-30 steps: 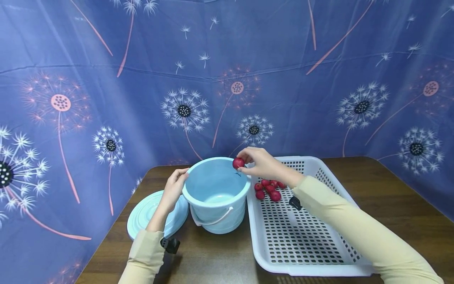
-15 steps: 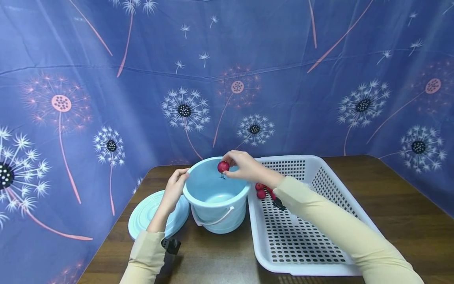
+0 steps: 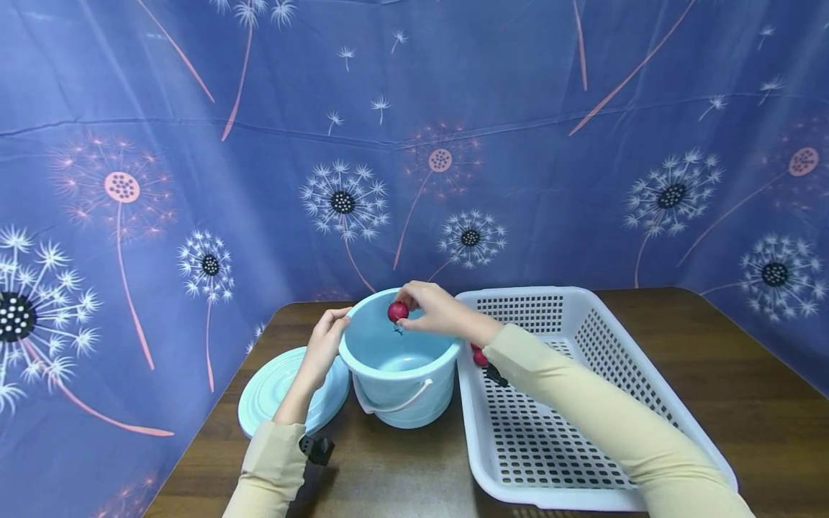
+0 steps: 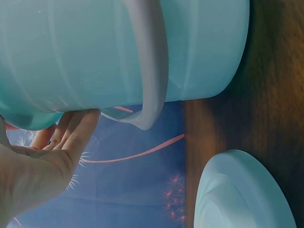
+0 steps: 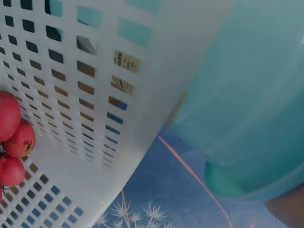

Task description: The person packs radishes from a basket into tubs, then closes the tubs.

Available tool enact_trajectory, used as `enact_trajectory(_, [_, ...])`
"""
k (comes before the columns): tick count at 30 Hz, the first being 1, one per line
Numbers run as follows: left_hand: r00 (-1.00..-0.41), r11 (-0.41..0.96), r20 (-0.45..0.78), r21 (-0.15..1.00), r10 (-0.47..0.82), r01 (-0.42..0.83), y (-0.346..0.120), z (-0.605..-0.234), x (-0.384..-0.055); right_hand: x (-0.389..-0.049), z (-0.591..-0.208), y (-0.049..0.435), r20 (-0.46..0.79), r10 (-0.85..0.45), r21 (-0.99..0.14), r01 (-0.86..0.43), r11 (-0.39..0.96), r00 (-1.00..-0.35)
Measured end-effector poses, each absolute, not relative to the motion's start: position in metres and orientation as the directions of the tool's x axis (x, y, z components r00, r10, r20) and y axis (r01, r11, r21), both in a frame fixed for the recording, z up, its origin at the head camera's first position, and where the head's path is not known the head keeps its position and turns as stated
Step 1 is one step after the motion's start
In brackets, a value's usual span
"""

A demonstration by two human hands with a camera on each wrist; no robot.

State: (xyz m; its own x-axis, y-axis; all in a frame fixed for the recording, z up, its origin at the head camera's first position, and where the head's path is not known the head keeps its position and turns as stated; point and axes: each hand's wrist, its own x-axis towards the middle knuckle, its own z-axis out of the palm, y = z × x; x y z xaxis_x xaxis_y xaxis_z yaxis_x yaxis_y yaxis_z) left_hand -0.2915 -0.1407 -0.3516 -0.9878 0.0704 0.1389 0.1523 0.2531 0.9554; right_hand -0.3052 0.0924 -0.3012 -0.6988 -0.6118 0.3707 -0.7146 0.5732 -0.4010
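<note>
A light-blue bucket (image 3: 403, 392) with a pale handle (image 3: 401, 403) stands upright on the table. My left hand (image 3: 324, 344) holds its rim on the left side; the left wrist view shows fingers (image 4: 78, 133) lying against the outer wall. Over the bucket's mouth, my right hand (image 3: 435, 311) pinches a small red tomato (image 3: 398, 311) with thin dark sepals under it. In the right wrist view the right hand is mostly hidden behind the bucket's rim. More red tomatoes (image 5: 20, 138) lie in the white basket (image 3: 479, 460), partly covered by the right forearm in the head view.
The light-blue lid (image 3: 268, 385) lies flat on the table left of the bucket, under the left forearm. The perforated basket stands close to the bucket's right side. A blue dandelion-print cloth (image 3: 414, 216) hangs behind the wooden table (image 3: 388, 475).
My right hand has moved left with the tomato, from the bucket's right rim to over its opening. The left hand has stayed on the rim.
</note>
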Motion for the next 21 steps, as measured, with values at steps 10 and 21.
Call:
enact_trajectory(10, [-0.986,0.237,0.153,0.958,0.063,0.164,-0.1395,-0.352,-0.2912,-0.3087,-0.306,0.0853,0.331,-0.608,-0.378,-0.692,0.616,-0.722])
enact_trajectory(21, [-0.986,0.241,0.155,0.956,0.058,0.165,-0.142,-0.3531,-0.2903,-0.3113,-0.3067,0.0833,0.342,-0.636,-0.351,-0.722,0.596,-0.692])
